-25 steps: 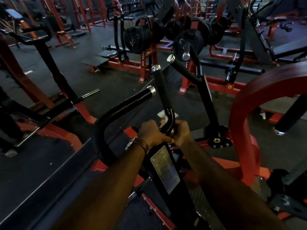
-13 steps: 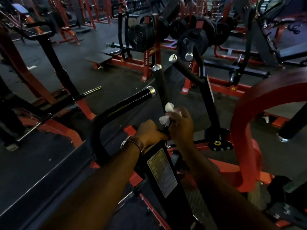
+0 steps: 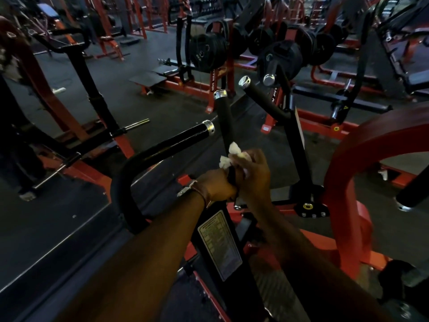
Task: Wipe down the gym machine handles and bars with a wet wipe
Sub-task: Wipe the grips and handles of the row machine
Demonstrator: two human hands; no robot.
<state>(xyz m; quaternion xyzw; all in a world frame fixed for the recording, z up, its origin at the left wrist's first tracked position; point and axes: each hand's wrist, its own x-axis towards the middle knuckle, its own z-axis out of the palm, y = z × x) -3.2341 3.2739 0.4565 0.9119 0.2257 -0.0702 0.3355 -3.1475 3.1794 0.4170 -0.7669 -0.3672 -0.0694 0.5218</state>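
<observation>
**Soft wipe, rigid handle**

The right hand (image 3: 251, 175) curls round the upright black handle (image 3: 224, 122), pressing the white wet wipe (image 3: 233, 154) against it; the wipe bunches out at the hand's 11 o'clock. The left hand (image 3: 217, 185) grips the same handle just below, at 8 o'clock, touching the right. The wipe looks limp, light and likely slick; wrapping it fully round the stiff, fixed handle should give the best purchase.

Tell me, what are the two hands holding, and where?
The right hand grips a crumpled white wet wipe wrapped around the upright black handle bar, low down; the left hand grips that bar's base.
</observation>
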